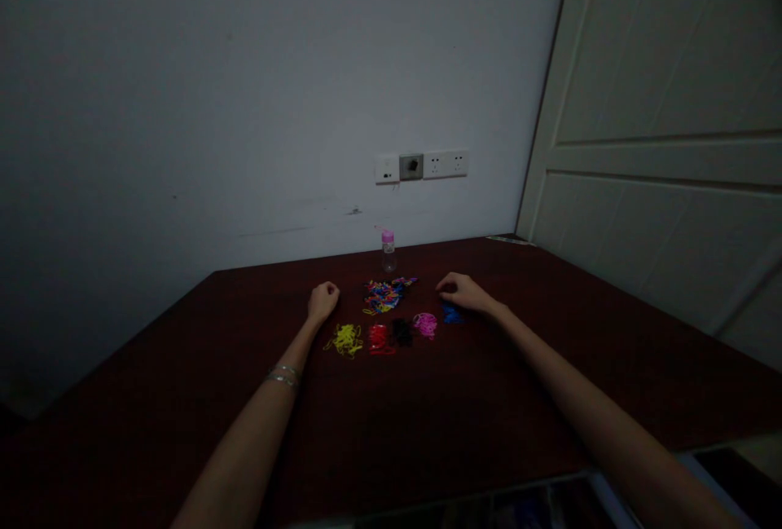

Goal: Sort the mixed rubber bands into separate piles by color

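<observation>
My left hand (pixel 323 301) rests on the table in a loose fist, left of a mixed heap of small coloured rubber bands (pixel 384 295); nothing shows in it. Over the blue rubber bands (pixel 452 314), my right hand (pixel 466 292) has its thumb and fingers drawn together toward the heap. Whether a band is between those fingertips is too small to make out. Nearer to me, single-colour piles lie in a row: yellow rubber bands (pixel 347 340), red rubber bands (pixel 380 338), black rubber bands (pixel 401 332) and pink rubber bands (pixel 425 324). The blue pile is partly hidden by my right hand.
A small clear bottle with a pink cap (pixel 388 250) stands behind the mixed heap. The dark red table (pixel 391 415) meets a white wall with sockets (pixel 445 163). A pale panelled door (pixel 660 187) is to the right. Below the front edge, an open compartment (pixel 525 509) shows dimly.
</observation>
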Demonstrator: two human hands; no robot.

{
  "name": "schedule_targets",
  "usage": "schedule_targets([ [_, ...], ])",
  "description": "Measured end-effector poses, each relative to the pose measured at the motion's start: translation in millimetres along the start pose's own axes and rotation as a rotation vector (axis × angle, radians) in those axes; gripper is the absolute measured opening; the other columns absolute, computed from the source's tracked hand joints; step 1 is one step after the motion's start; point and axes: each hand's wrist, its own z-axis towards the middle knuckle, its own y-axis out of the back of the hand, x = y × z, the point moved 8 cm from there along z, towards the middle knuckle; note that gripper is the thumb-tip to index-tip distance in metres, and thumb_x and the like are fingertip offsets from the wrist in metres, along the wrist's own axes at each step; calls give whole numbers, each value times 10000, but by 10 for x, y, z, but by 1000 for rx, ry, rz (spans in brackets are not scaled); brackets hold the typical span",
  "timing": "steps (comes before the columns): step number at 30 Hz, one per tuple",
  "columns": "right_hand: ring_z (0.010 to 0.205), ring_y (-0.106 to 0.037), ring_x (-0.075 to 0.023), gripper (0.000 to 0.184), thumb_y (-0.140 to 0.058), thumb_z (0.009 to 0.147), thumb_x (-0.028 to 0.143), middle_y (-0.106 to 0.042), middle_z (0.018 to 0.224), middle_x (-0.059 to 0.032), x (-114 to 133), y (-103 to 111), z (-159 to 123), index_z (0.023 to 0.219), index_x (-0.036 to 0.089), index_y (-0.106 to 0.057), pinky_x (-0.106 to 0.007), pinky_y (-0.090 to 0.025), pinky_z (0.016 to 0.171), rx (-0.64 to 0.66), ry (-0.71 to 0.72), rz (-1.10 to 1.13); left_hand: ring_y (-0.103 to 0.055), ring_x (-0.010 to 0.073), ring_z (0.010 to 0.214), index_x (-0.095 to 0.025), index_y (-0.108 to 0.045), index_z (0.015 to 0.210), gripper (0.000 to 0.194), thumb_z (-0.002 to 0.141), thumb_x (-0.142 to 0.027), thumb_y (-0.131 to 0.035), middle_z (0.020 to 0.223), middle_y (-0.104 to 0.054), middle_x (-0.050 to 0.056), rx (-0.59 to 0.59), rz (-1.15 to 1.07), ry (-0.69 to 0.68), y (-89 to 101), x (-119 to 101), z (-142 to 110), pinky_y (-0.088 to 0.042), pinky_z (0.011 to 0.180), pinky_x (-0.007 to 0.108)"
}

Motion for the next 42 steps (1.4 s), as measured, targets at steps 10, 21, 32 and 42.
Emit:
schedule_targets([
  [10, 958, -570, -204, 260, -549, 777, 353, -629, 1041, -56, 552, -255, 272, 981, 236, -661, -258, -432, 762, 109, -29, -302, -611, 183, 843, -171, -652, 841, 208, 779, -244, -467, 894, -676, 84, 10, 17, 6, 18, -26, -30, -419, 730, 230],
  [21, 971, -558, -221, 244, -500, 811, 315, -616, 1048, -91, 607, -406, 317, 978, 212, -646, -281, -447, 728, 122, -55, -469, -608, 193, 836, -168, -656, 834, 218, 777, -249, -462, 888, -676, 88, 7, 35, -14, 25, -49, -37, -414, 725, 239],
  [32, 975, -560, -216, 261, -429, 857, 268, -618, 1055, -97, 612, -416, 329, 994, 216, -645, -285, -443, 746, 106, -71, -473, -608, 182, 836, -166, -657, 835, 217, 778, -248, -465, 889, -676, 80, 8, 34, -2, 30, -48, -44, -415, 723, 225],
  [42, 890, -607, -179, 225, -503, 801, 287, -682, 966, -46, 430, -134, 409, 900, 199, -685, -269, -452, 784, -178, -88, 52, -601, 194, 849, -172, -647, 830, 220, 770, -265, -457, 895, -672, 83, 7, 13, -12, 25, -36, -44, -403, 719, 237],
])
